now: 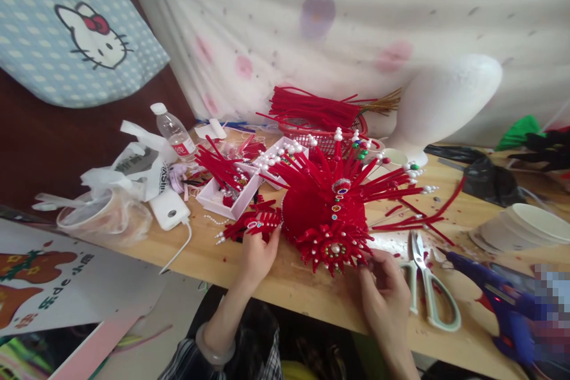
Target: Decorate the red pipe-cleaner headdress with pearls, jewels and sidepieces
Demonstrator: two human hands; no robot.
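A red headdress (307, 208) with fanned red spikes tipped in white, green and red beads stands on the wooden table. On its front is a red flower (333, 249) with a pearl centre, below a row of small coloured gems. My left hand (259, 255) is closed on a red side ornament with a silvery gem piece (262, 222), left of the headdress. At the flower's lower right edge, my right hand (385, 285) has its fingers pinched together; what they hold, if anything, is hidden.
White-green scissors (430, 285) and a blue glue gun (494, 297) lie at the right, near stacked paper cups (521, 228). Behind stand a white foam head (445, 101) and a red basket (325, 142). Left are white boxes (231, 205), a bottle (173, 130) and a plastic-lined tub (102, 217).
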